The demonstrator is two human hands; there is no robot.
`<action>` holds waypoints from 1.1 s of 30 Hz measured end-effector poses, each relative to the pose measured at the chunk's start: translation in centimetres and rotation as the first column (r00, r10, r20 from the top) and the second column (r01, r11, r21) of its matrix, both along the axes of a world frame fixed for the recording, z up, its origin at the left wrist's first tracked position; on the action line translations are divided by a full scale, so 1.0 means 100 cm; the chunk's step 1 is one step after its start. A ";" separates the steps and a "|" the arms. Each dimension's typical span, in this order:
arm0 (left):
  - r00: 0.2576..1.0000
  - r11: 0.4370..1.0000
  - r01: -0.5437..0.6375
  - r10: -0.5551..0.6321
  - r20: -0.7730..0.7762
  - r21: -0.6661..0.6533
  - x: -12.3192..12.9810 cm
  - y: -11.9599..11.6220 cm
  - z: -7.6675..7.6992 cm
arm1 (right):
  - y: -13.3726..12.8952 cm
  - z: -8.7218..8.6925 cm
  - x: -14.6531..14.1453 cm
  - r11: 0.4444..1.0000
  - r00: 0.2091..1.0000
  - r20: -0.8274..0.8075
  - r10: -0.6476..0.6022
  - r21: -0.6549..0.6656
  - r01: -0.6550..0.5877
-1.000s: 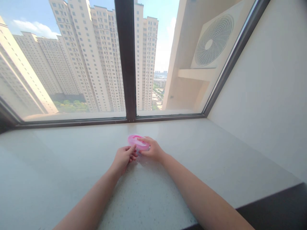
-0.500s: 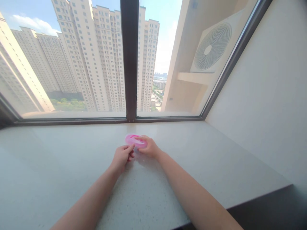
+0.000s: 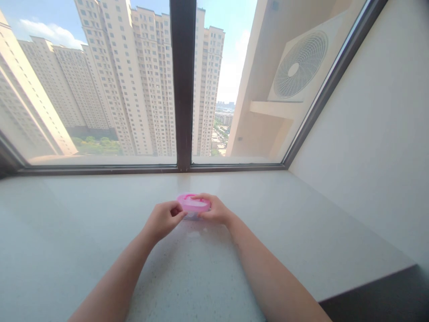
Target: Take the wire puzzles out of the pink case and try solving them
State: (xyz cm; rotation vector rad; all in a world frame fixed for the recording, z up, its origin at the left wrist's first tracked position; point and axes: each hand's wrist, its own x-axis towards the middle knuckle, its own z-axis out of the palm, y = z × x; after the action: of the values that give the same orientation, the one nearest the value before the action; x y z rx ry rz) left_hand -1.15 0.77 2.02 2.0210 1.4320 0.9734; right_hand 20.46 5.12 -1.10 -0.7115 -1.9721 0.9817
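A small round container with a pink lid and a clear lower part is between my hands, low over the pale stone sill. My right hand wraps its right side, with fingers on top of the lid and the thumb at the front. At the left edge, my left hand has its fingers curled, the fingertips and thumb against the container's side. Whatever is inside the container is too small to make out.
The pale speckled sill spreads around both arms. Behind it stands a dark window frame with a central upright. A white wall rises on the right, and a dark area lies past the sill's front right edge.
The container has come slightly nearer and right, now looking more level with its clear lower part showing. My left hand has shifted left along its edge; my right hand moved with it.
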 end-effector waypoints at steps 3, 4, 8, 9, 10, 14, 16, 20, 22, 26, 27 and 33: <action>0.999 0.991 -0.036 0.032 0.028 0.130 -0.011 0.006 -0.003 | 0.002 -0.002 0.002 0.999 0.999 -0.036 0.022 -0.048 -0.024; 1.000 0.993 0.001 -0.004 0.031 0.116 -0.014 0.008 -0.005 | 0.003 -0.002 0.002 0.998 0.999 -0.039 0.037 -0.057 -0.039; 0.974 0.984 0.162 -0.148 0.171 -0.070 -0.014 0.017 -0.019 | 0.002 0.003 0.001 0.989 0.992 -0.064 0.106 -0.100 -0.112; 0.959 0.975 0.194 -0.166 0.230 -0.107 -0.012 0.018 -0.021 | 0.002 0.004 0.001 0.987 0.991 -0.073 0.108 -0.107 -0.116; 0.943 0.970 0.208 -0.166 0.287 -0.126 -0.010 0.019 -0.023 | 0.001 0.005 0.000 0.988 0.991 -0.078 0.105 -0.109 -0.113; 0.910 0.960 0.231 -0.156 0.384 -0.157 -0.005 0.018 -0.021 | 0.001 0.007 0.000 0.989 0.991 -0.091 0.094 -0.103 -0.104; 0.910 0.960 0.222 -0.142 0.390 -0.170 -0.004 0.017 -0.018 | 0.001 0.006 0.000 0.983 0.986 -0.126 0.107 -0.136 -0.124; 0.916 0.957 0.208 -0.118 0.385 -0.201 -0.006 0.017 -0.018 | 0.002 0.003 -0.002 0.935 0.958 -0.254 0.129 -0.292 -0.204; 0.917 0.960 0.202 -0.118 0.380 -0.192 -0.007 0.018 -0.020 | 0.003 0.000 -0.003 0.907 0.944 -0.311 0.110 -0.357 -0.224; 0.929 0.960 0.201 -0.123 0.350 -0.195 -0.008 0.019 -0.023 | 0.004 -0.002 -0.005 0.891 0.907 -0.420 0.029 -0.401 -0.214; 0.932 0.960 0.200 -0.123 0.341 -0.199 -0.008 0.019 -0.023 | 0.004 -0.002 -0.006 0.890 0.898 -0.439 0.013 -0.404 -0.210; 0.926 0.957 0.206 -0.124 0.358 -0.202 -0.006 0.017 -0.020 | 0.010 -0.005 -0.007 0.884 0.891 -0.442 -0.106 -0.453 -0.119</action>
State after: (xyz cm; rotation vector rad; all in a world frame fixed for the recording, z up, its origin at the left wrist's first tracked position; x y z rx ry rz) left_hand -1.71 2.43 0.03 1.6710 1.1120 0.9726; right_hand 19.81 6.12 -1.56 -0.6519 -1.3309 1.5080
